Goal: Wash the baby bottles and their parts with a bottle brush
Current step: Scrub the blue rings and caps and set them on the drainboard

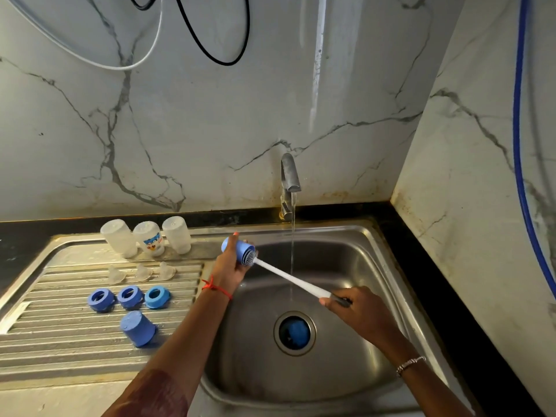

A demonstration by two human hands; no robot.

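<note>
The left hand (228, 266) grips a blue cap (240, 251) over the left edge of the steel sink (346, 245), the cap's open mouth turned toward the right. The grey ribbed head of the bottle brush (288, 276) sits inside that mouth. The brush's long white handle slants down to the right hand (352, 305), whose fingers are curled round its dark grip end. A thin stream of water (292, 236) falls from the tap (290, 176) and crosses the handle.

On the ridged drainboard (60, 341) to the left, the parts lie in rows:
- Three clear bottles stand upside down along the back edge: one (118, 237), a second with a printed picture (150, 239), a third (177, 234).
- Three clear nipples stand in front of them (116, 275), (143, 272), (167, 270).
- Three blue collar rings come next (101, 300), (130, 297), (157, 297), the right one a lighter blue.
- One more blue cap (138, 328) stands mouth down, nearest the person.

A round blue thing (294, 331) sits in the sink's drain hole; I cannot tell what it is.
</note>
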